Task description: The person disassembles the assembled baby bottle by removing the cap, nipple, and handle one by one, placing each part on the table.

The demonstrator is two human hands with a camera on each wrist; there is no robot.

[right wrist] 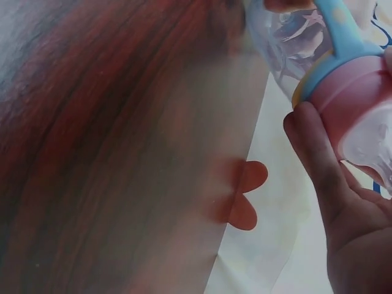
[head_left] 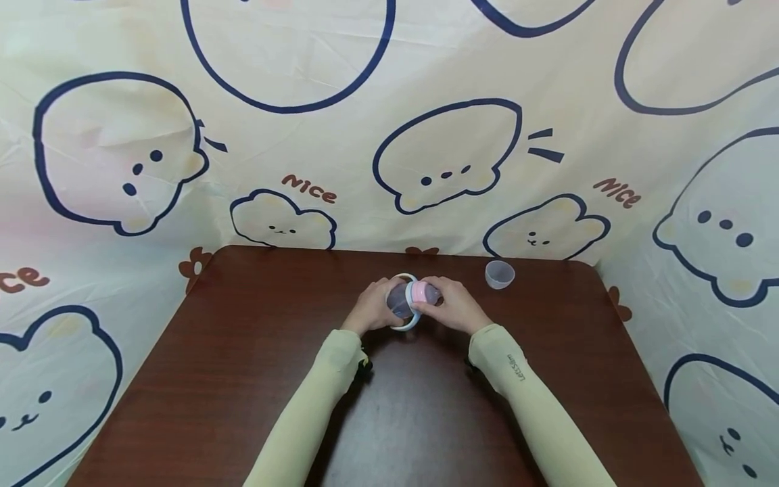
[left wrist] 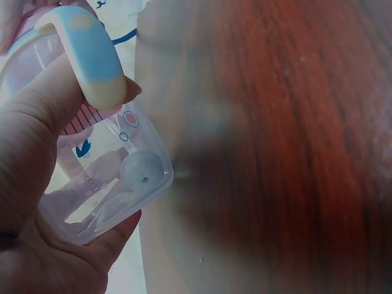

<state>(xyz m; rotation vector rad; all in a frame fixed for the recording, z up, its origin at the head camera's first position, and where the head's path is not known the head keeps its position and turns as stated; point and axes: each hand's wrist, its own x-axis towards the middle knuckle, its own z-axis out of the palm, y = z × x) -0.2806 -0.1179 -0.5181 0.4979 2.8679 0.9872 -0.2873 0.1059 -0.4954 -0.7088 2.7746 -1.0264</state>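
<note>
Left hand grips the clear bottle over mid-table; right hand curls round its pink collar. Held sideways, the bottle could slip if a twist outruns the left hand's grip.

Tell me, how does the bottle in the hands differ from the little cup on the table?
The bottle is held on its side between both hands; the cup stands alone, untouched. The bottle has a pink collar and handles; the cup is plain. The bottle looks larger. Both are clear plastic.
</note>
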